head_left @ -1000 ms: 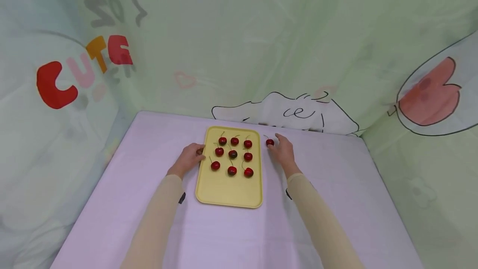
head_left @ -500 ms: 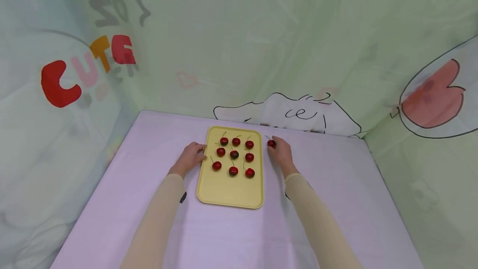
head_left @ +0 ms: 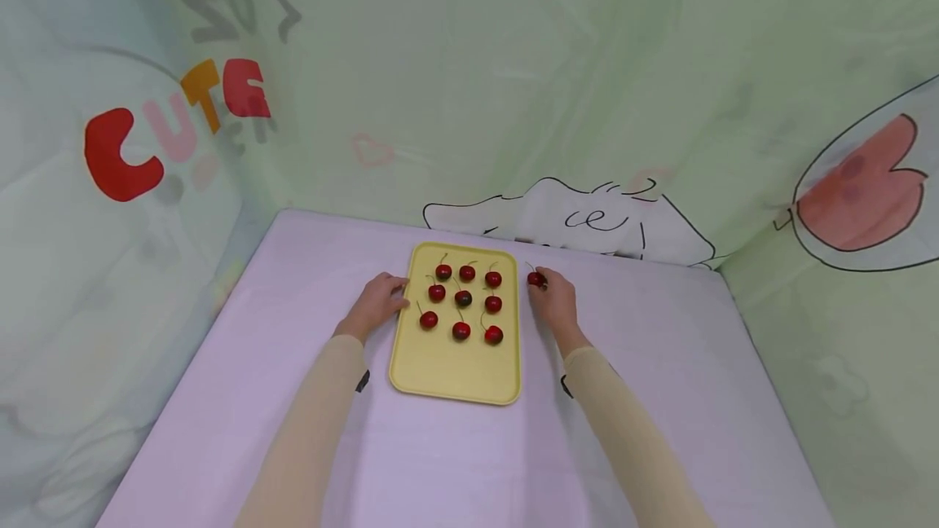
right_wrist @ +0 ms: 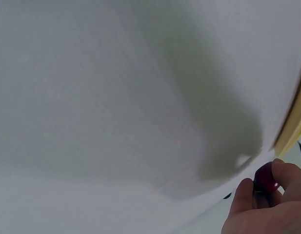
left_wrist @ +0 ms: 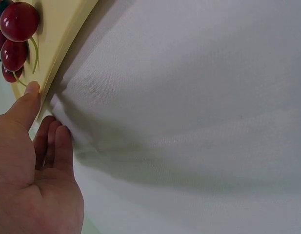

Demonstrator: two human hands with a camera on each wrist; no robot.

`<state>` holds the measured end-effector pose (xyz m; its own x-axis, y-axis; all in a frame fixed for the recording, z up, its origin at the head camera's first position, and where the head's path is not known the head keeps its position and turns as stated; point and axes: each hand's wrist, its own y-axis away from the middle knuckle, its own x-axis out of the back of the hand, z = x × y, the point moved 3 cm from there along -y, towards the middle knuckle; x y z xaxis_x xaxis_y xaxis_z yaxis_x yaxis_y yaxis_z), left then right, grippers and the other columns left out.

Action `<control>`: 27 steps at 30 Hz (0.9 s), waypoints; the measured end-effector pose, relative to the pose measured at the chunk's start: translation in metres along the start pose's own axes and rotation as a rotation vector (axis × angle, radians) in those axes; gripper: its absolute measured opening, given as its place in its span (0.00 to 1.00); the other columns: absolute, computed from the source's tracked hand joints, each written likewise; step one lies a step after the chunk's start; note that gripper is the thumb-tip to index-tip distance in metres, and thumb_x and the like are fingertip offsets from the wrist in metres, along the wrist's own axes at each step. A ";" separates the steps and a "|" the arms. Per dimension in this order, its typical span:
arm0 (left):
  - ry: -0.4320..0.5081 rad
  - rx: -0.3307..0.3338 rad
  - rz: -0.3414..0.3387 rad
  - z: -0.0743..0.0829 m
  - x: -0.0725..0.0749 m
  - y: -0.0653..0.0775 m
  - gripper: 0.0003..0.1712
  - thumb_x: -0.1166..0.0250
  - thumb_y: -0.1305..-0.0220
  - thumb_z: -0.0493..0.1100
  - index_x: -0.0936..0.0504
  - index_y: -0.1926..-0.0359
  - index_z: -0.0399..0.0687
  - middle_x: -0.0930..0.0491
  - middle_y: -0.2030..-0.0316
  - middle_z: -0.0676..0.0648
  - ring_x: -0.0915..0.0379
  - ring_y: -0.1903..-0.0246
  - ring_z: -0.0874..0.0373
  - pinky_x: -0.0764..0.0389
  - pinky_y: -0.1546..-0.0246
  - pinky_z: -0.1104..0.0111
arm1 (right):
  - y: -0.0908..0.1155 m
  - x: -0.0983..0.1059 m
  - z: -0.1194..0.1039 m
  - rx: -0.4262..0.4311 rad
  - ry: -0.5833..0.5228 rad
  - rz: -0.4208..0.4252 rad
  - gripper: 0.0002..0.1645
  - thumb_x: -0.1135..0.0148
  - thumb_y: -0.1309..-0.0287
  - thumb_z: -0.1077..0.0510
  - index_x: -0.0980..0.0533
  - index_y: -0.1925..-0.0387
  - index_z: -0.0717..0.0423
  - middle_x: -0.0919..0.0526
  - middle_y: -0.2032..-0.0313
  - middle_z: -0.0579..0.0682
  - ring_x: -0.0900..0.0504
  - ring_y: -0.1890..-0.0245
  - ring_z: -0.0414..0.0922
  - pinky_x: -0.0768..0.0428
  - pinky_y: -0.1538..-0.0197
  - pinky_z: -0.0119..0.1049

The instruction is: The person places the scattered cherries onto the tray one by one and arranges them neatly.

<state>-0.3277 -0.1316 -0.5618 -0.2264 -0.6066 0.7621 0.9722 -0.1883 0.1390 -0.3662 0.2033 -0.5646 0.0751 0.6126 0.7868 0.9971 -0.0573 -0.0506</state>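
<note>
A yellow tray lies on the table with several dark red cherries, stems on, set out in rows. My left hand rests against its left edge. In the left wrist view, the thumb touches the tray's rim, while the other visible fingers stand loosely bent beside it. Just beyond the tray's right edge, my right hand pinches a single cherry between thumb and fingers. The right wrist view shows that cherry at the fingertips, partly covered by them.
A pale lilac cloth covers the table. Printed fabric curtains rise behind it and on both sides, with the back one close to the tray's far end. The tray's near part is bare.
My right hand's fingers have closed round the cherry beside the tray, which has shifted only slightly. The left hand stays at the tray's edge. The head view has drifted a little.
</note>
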 end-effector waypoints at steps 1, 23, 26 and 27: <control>-0.004 -0.003 0.000 0.000 0.000 0.000 0.27 0.37 0.33 0.40 0.28 0.35 0.36 0.27 0.46 0.36 0.30 0.45 0.45 0.29 0.37 0.56 | 0.001 0.000 0.001 -0.001 -0.018 0.002 0.26 0.38 0.36 0.62 0.29 0.37 0.65 0.24 0.42 0.64 0.25 0.42 0.57 0.25 0.37 0.48; 0.004 -0.013 -0.005 0.002 0.002 0.002 0.27 0.37 0.33 0.39 0.28 0.36 0.34 0.28 0.45 0.35 0.30 0.44 0.44 0.30 0.37 0.55 | 0.060 0.007 -0.053 0.125 -0.247 -0.028 0.27 0.33 0.40 0.62 0.27 0.40 0.64 0.21 0.45 0.60 0.20 0.45 0.53 0.18 0.47 0.39; 0.001 -0.022 -0.006 0.002 0.002 0.002 0.26 0.37 0.33 0.39 0.28 0.36 0.33 0.28 0.46 0.34 0.30 0.45 0.43 0.30 0.37 0.55 | 0.070 0.003 -0.065 0.150 -0.254 -0.041 0.27 0.32 0.41 0.62 0.26 0.41 0.64 0.20 0.45 0.59 0.19 0.46 0.53 0.18 0.47 0.38; -0.001 -0.024 -0.007 0.001 0.002 0.002 0.26 0.37 0.33 0.39 0.28 0.37 0.33 0.28 0.46 0.34 0.30 0.45 0.43 0.30 0.37 0.55 | 0.073 0.002 -0.069 0.156 -0.260 -0.050 0.26 0.32 0.42 0.63 0.25 0.41 0.64 0.20 0.45 0.59 0.19 0.47 0.52 0.18 0.46 0.38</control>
<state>-0.3260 -0.1320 -0.5592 -0.2327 -0.6047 0.7617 0.9691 -0.2104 0.1290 -0.2940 0.1462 -0.5243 0.0068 0.7939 0.6080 0.9882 0.0877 -0.1255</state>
